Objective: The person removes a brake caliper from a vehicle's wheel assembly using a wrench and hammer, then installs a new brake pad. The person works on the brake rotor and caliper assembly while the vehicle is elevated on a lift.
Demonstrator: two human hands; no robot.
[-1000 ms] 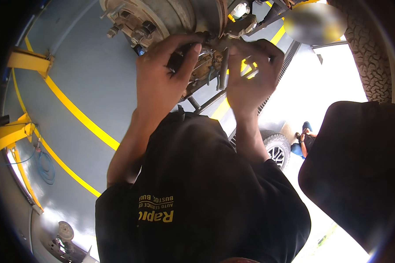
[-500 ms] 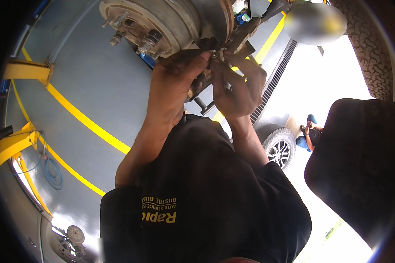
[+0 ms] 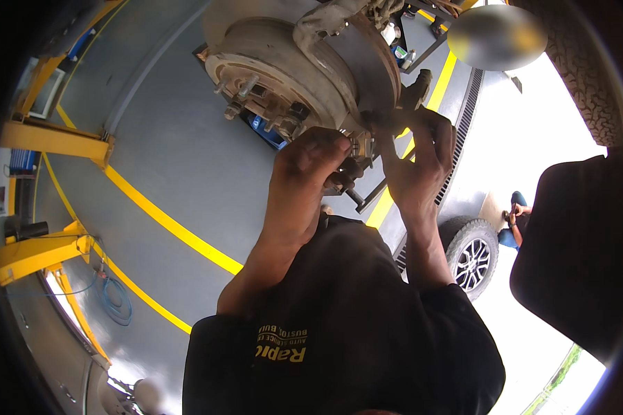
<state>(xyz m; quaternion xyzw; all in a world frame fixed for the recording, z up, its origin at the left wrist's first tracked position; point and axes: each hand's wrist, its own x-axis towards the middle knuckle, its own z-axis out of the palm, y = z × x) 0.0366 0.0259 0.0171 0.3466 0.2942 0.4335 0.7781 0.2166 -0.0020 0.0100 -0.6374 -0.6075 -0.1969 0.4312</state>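
My left hand [image 3: 306, 169] is closed, its thumb and bent fingers pressed together below the rusty wheel hub [image 3: 253, 90] with its bare studs. Small metal parts [image 3: 358, 146] show beside the thumb tip; what the fingers grip is hidden. To the right, my right hand [image 3: 423, 162] has thumb and fingers bent together at a dark part by the lower edge of the brake disc [image 3: 377, 59]. I cannot make out what it holds. A short dark rod [image 3: 355, 197] sticks out beneath, between both wrists.
A yellow lift arm [image 3: 55, 143] reaches in from the left, with another yellow arm [image 3: 41, 256] and a coiled blue hose [image 3: 116, 302] below it. At right are a wheel [image 3: 473, 256], a crouching person [image 3: 516, 221] and a dark flap [image 3: 561, 256]. A floor grate [image 3: 464, 114] runs behind my right hand.
The view has shifted, so hub and hands appear lower and farther right. My right hand's fingertips have moved away from my left thumb, leaving a wider gap between the hands.
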